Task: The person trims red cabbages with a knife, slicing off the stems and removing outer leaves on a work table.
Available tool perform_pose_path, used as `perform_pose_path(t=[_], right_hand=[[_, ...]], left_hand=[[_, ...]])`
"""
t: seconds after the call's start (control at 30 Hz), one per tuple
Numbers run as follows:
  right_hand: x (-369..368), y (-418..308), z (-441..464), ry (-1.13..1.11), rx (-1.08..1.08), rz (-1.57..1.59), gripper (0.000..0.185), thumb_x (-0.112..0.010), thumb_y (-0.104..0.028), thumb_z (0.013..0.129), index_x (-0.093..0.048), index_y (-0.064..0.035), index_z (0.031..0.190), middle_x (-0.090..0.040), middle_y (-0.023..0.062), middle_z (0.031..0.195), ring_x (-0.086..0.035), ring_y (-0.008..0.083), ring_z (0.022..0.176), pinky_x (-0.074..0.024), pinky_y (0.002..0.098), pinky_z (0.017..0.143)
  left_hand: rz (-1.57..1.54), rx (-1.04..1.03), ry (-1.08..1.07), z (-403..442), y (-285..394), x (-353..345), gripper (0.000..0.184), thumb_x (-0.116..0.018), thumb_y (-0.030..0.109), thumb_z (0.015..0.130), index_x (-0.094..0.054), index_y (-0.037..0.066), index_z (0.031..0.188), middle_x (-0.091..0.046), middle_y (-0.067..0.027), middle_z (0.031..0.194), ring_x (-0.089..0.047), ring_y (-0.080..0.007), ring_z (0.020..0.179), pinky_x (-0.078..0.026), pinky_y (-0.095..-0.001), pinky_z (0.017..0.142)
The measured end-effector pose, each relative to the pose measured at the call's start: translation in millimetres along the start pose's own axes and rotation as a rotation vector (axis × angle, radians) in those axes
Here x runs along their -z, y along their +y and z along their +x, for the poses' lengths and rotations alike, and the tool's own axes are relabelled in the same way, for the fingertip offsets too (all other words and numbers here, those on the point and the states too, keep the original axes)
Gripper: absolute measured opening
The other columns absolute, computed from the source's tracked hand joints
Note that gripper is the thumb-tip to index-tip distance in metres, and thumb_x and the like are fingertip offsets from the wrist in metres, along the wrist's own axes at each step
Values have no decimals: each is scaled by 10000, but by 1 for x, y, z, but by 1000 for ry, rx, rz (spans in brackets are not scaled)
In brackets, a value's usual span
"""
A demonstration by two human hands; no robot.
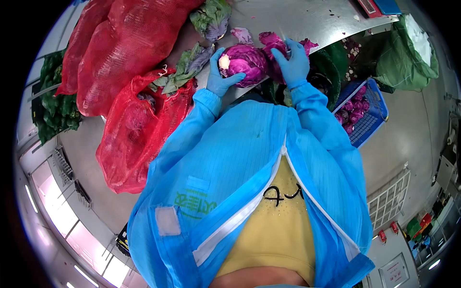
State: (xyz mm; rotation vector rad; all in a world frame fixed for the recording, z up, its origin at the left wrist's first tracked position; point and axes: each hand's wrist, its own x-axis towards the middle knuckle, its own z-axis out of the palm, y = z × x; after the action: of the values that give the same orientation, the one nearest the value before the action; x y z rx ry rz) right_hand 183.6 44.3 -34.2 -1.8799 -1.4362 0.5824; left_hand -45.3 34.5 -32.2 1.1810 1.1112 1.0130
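Around you is a workroom with a grey floor [408, 139] and bright windows along the left side. In front of you stretches a metal table [302, 19], its smooth top shiny and dotted with small purple scraps. Big red mesh sacks [129, 45] are heaped to your left, and a smaller red mesh sack [127, 139] hangs open nearer your sleeve. Beyond them are green mesh bags [60, 96]. On your right you have a large green sack [401, 65], a blue basket [367, 129] with peeled purple heads [354, 109] in it, and a dark green bin [337, 60] just beside your forearm. Green-purple outer leaves [211, 19] lie at the table's far side, with more leaves [185, 69] near the open sack.

Your red cabbage [247, 65] is round, glossy and deep purple with fine pale veins; its pale cut stem faces left. It is at the table's near edge, between your two hands. Your left hand [222, 72] cups its stem side, fingers on the far side and thumb on the near side. Your right hand [294, 62] is against loose purple leaves [273, 43] at the cabbage's right, its thumb apart from its fingers; you can't tell whether they pinch a leaf.
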Motion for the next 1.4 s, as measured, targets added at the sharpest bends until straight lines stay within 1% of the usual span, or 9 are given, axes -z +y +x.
perform_pose_path(t=[0.07,0.33,0.43,0.57,0.77,1.07,1.17,1.27,1.4], right_hand=[[-2,-15,-12,-78,263,432,598,-718,-410,743,-548,-127,1241,-551,105,1162,-584,267,995,-479,344,853],[3,-24,-10,-289,353,258,503,-686,-393,779,-586,-138,1201,-577,69,1136,-611,222,891,-495,314,785],[-10,-9,-9,-236,238,555,402,-683,-346,791,-636,-93,1099,-645,99,976,-622,217,750,-501,316,717],[-12,3,-3,123,-92,301,306,-698,-233,754,-652,-38,984,-646,118,746,-638,205,674,-507,326,659],[-17,43,-8,59,-294,243,289,-741,-209,718,-651,-22,919,-659,84,779,-612,150,693,-494,290,672],[-37,119,25,168,-537,426,307,-723,-216,660,-654,-44,904,-637,131,809,-630,257,747,-506,359,732],[9,84,20,239,-169,17,473,-733,-243,667,-609,-70,1089,-572,142,1016,-593,260,863,-487,345,788],[30,28,8,303,148,131,510,-735,-274,686,-596,-69,1132,-576,123,1015,-590,246,847,-482,340,801],[7,11,6,-271,-49,457,604,-718,-450,731,-590,-62,1175,-629,131,1062,-603,232,945,-474,330,839]], left_hand=[[30,0,8,2,-5,2,1022,-883,196,562,-266,85,1369,-386,-134,1304,-435,-252,1194,-404,-370,1004],[18,-14,-19,4,-3,2,1046,-893,212,543,-251,86,1359,-391,-145,1299,-442,-256,1190,-428,-371,982],[65,7,-17,8,-5,4,1076,-904,234,519,-246,87,1357,-384,-147,1303,-443,-256,1189,-435,-370,973],[62,96,23,12,-13,11,1092,-909,240,505,-242,73,1354,-390,-148,1295,-452,-257,1178,-416,-371,990],[-112,343,94,12,-11,16,1093,-901,189,514,-220,73,1361,-419,-140,1286,-464,-262,1162,-398,-376,1000],[-54,91,-119,20,-11,23,1040,-909,113,451,-354,97,1331,-434,-91,1303,-431,-241,1206,-376,-383,1028],[62,8,-196,33,-11,22,1107,-923,148,430,-318,88,1355,-424,-103,1312,-421,-242,1222,-372,-386,1032],[69,-22,-259,44,-4,16,1146,-931,166,408,-300,69,1360,-411,-109,1325,-417,-243,1226,-370,-382,1037],[149,11,-371,54,12,12,1160,-925,162,406,-294,67,1375,-393,-112,1346,-401,-248,1243,-348,-373,1057]])
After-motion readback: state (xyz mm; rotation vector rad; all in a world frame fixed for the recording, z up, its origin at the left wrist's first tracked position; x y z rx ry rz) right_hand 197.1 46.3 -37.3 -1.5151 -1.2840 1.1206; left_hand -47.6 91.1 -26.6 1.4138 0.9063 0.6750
